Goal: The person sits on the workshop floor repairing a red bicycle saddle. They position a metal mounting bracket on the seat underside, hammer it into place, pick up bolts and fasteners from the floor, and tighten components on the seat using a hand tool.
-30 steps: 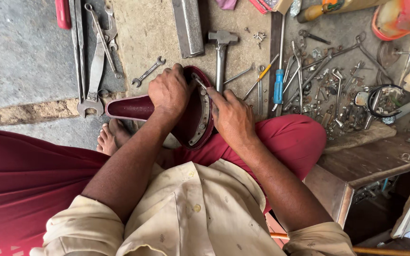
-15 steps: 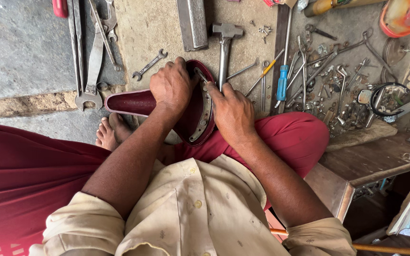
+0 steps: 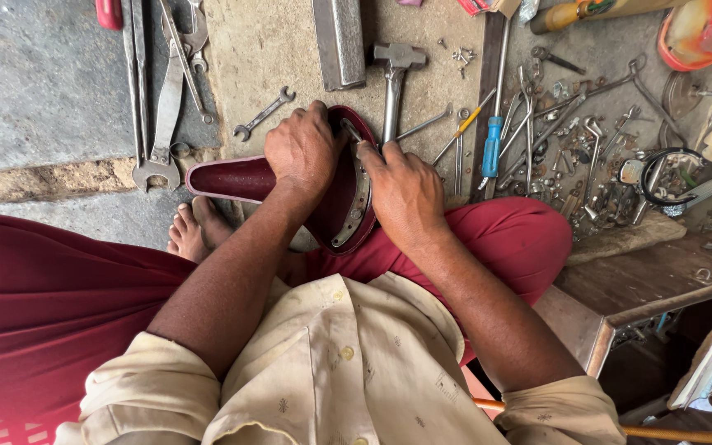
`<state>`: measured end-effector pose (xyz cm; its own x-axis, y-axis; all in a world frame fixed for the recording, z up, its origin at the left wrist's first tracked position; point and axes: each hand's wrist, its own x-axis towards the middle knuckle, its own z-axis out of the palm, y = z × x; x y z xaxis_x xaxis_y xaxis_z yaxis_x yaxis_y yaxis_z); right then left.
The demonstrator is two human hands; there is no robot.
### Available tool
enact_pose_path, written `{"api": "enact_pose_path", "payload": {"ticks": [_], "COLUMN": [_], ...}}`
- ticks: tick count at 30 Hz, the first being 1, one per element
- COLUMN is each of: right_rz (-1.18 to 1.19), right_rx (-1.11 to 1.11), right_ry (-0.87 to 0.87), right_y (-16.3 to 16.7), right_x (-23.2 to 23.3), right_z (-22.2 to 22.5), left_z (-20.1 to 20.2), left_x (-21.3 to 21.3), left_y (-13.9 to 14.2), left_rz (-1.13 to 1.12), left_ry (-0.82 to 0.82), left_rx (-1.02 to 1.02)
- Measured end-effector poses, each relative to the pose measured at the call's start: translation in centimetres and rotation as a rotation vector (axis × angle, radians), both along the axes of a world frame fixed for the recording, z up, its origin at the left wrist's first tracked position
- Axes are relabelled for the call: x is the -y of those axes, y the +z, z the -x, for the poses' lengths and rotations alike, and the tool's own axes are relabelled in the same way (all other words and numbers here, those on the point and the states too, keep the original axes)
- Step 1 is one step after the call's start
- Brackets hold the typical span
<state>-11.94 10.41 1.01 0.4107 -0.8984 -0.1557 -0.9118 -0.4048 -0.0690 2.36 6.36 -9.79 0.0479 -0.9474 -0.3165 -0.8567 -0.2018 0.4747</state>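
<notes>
Centrally, a maroon bicycle saddle (image 3: 241,178) lies underside-up over the lap. Left hand (image 3: 302,152), now shifted down from the rear rim, clamps its curved metal frame; right hand (image 3: 405,194), fingers curled, presses the same edge. Hammer (image 3: 395,82) and spanner (image 3: 264,113) lie above, unmoved.

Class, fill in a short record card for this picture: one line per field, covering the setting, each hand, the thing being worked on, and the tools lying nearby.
Setting: person seated over a concrete floor strewn with tools
Left hand: gripping the wide end of a dark red bicycle saddle, held upside down
Right hand: fingers on the saddle's metal underframe
Nearest tools: hammer just beyond the saddle; small spanner; blue-handled screwdriver
Right side: heap of small metal parts
</notes>
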Motion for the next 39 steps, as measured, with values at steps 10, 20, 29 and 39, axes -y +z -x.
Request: {"api": "enact_pose_path", "payload": {"ticks": [10,20,29,39], "right_rz": [-0.005,-0.151,-0.200,-0.219], "right_rx": [-0.024,-0.142,-0.202,-0.328], "right_ry": [0.008,0.128,0.237,0.358], "right_y": [0.4,1.5,2.1,0.1], "right_x": [0.3,5.0,7.7,10.2], "right_z": [-0.3,-0.7,-2.4,-3.7], "left_z": [-0.4,-0.2,-0.5,0.0], "left_x": [0.3,0.2,0.4,0.1], "left_y": [0.3,0.3,-0.2,-1.3], "left_rz": [-0.021,-0.022,0.007,0.009], "left_ry": [0.005,-0.012,0.022,0.016], "left_rx": [-0.029,0.039,0.002,-0.002]}}
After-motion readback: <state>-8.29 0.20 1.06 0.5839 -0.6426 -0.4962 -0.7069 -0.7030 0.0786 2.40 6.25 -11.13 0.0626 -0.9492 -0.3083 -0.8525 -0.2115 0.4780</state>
